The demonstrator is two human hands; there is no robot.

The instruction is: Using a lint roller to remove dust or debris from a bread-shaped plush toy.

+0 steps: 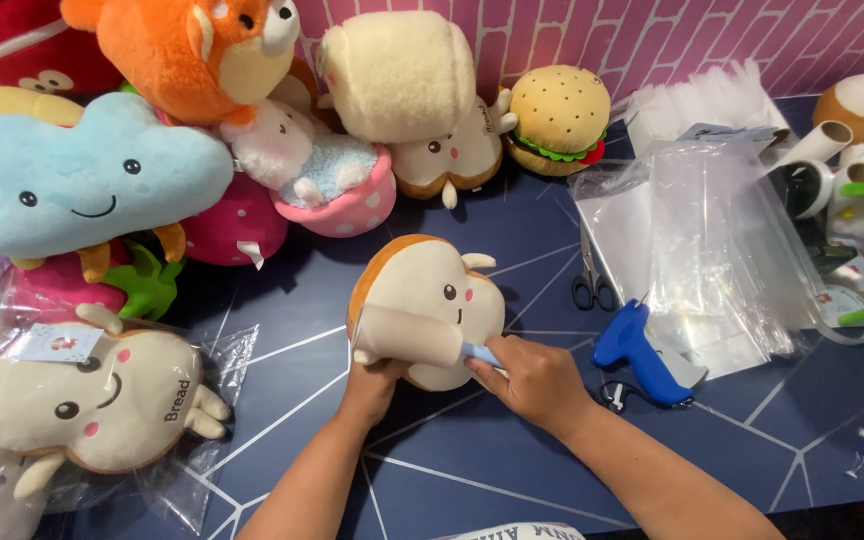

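Cream bread-slice plush [439, 295] with tan crust and pink cheeks at centre; white lint roller [407, 335] with light-blue handle. Blue cloud plush [82, 180] at ten o'clock. Navy table [472, 470] with white lines.

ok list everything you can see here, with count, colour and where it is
bread plush toy: one, cream with brown crust, table centre, held
lint roller: one, white with blue handle, on that toy
bagged bread plush: one, cream, lower left
cloud plush: one, light blue, upper left
fox plush: one, orange, top left
burger plush: one, tan, top centre
scissors: one, black handles, right of centre
tagging gun: one, blue, right of hands
clear plastic bags: a stack, right
table: one, dark blue with white lines
left hand: under the toy
right hand: gripping the roller handle
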